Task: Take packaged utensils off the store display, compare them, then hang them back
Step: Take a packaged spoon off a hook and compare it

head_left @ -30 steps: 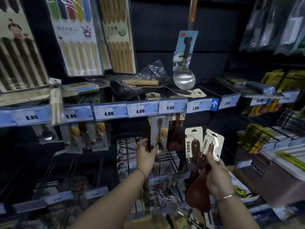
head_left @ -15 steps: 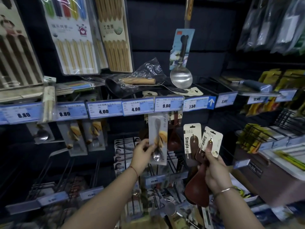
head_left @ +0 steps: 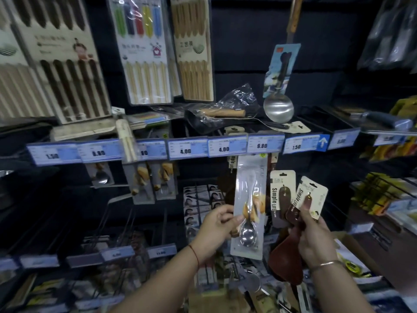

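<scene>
Left hand (head_left: 216, 224) grips a packaged spoon (head_left: 248, 213); right hand (head_left: 313, 236) grips brown scoops (head_left: 286, 256) (cards read "Simple LIFE").

At frame centre the left hand (head_left: 217, 224) is pinching a clear-packed metal spoon (head_left: 248, 208) by its left edge, while at lower right the right hand (head_left: 313, 236) is gripping two brown carded spoons (head_left: 291, 213), below the blue price-tag rail (head_left: 225, 147).

Two hands (head_left: 217, 224) (head_left: 313, 240), one packaged metal spoon (head_left: 248, 206), two carded brown wooden spoons (head_left: 285, 258), four chopstick packs (head_left: 144, 50).
</scene>
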`<state>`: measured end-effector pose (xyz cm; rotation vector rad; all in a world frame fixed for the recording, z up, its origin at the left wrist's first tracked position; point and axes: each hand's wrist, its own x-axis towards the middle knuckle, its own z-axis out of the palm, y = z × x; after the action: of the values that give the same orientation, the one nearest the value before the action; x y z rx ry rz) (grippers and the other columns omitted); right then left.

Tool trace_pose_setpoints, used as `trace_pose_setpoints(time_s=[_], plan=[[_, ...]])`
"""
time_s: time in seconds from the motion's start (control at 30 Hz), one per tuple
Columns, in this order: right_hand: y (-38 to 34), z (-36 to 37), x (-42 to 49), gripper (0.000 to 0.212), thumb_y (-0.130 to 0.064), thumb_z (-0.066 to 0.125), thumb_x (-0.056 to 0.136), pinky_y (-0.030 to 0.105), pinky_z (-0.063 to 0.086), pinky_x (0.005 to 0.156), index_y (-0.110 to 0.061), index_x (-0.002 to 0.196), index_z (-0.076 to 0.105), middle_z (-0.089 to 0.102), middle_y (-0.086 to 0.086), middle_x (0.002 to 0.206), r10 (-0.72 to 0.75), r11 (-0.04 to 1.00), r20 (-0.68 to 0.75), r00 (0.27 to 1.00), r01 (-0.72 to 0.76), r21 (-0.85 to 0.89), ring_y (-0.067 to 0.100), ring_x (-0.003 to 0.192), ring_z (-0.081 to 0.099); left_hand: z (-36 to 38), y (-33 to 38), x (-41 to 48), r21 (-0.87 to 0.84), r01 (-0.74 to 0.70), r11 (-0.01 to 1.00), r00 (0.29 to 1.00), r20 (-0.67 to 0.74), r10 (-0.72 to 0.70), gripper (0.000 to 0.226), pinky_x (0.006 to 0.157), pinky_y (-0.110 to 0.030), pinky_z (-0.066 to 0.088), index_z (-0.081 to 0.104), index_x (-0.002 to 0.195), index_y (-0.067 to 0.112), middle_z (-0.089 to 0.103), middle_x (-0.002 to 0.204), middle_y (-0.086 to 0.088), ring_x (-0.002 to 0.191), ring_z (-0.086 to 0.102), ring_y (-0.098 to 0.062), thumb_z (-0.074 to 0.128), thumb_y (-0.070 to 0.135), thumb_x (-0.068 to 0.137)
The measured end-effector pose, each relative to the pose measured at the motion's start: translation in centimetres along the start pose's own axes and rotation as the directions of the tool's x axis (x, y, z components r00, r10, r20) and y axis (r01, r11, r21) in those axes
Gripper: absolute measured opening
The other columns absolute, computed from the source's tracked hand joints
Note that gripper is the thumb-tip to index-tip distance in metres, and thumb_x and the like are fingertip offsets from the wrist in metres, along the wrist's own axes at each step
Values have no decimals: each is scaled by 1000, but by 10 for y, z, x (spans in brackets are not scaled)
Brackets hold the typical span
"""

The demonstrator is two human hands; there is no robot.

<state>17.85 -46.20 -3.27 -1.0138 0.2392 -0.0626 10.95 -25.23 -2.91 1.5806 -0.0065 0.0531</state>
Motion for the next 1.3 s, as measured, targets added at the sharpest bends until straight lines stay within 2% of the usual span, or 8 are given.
trace_pose_setpoints(time_s=[0.33, 0.47, 0.53, 0.67, 0.8, 0.93, 1.1, 1.3], plan=[[0, 15, -13, 17, -34, 60, 95, 12, 54, 59, -20, 104, 63, 65, 8, 119, -25, 998, -21, 999, 26, 53, -3, 68, 67, -18, 13, -16, 166, -10, 986, 998, 55, 0, 6, 57, -14, 49, 64, 86, 28, 67, 61, 20, 61, 58, 6, 65, 23, 89], [0, 16, -15, 18, -35, 61, 93, 26, 55, 84, -22, 106, 62, 63, 11, 129, -32, 998, -18, 999, 33, 61, 8, 91, 67, -33, 1, -25, 129, 57, 990, 998, -24, -55, 5, 69, -22, 50, 64, 94, 11, 69, 79, 5, 72, 62, -6, 64, 15, 90], [3, 17, -16, 22, -37, 61, 93, 26, 55, 83, -21, 108, 63, 65, 10, 125, -10, 999, -19, 1000, 11, 45, 13, 99, 66, -43, -1, -29, 130, 75, 989, 996, -59, -68, 6, 64, -22, 49, 60, 86, 16, 66, 77, 3, 67, 60, -7, 63, 13, 91], [16, 19, -21, 49, -44, 64, 89, 17, 57, 61, -13, 127, 60, 74, 2, 105, 54, 998, 24, 998, -54, -14, 9, 83, 71, -60, -7, -39, 171, 118, 978, 985, -145, -93, 12, 54, -19, 43, 49, 88, 11, 53, 78, -10, 65, 47, -15, 57, 15, 95], [35, 34, -34, 31, -30, 62, 93, 22, 57, 52, -17, 121, 61, 76, 3, 93, 159, 987, 113, 981, -160, 3, 9, 68, 73, -70, -15, -47, 133, 141, 981, 978, -174, -117, 15, 56, -28, 40, 46, 96, 4, 48, 84, -13, 66, 40, -20, 55, 15, 96], [47, 55, -47, 21, -29, 63, 92, 30, 58, 60, -16, 109, 62, 78, 4, 92, 222, 974, 161, 962, -227, 13, 13, 75, 75, -83, -22, -52, 129, 156, 979, 978, -162, -135, 12, 52, -19, 46, 50, 104, 20, 62, 61, 13, 52, 52, -2, 57, 18, 95], [53, 69, -62, 47, -23, 63, 92, 51, 50, 97, -7, 135, 51, 70, 17, 118, 227, 968, 147, 963, -240, 78, 30, 105, 69, -99, -19, -59, 41, 186, 982, 968, -180, -176, 28, 64, -26, 50, 52, 118, 30, 71, 95, -6, 71, 60, -14, 58, 18, 93], [61, 63, -69, 45, -26, 64, 92, 40, 59, 79, -12, 134, 53, 76, 8, 104, 224, 969, 96, 970, -232, 90, 21, 91, 74, -139, -23, -73, 40, 188, 981, 961, -215, -176, 13, 60, -28, 45, 52, 108, 27, 72, 89, 0, 76, 56, -20, 53, 21, 96]])
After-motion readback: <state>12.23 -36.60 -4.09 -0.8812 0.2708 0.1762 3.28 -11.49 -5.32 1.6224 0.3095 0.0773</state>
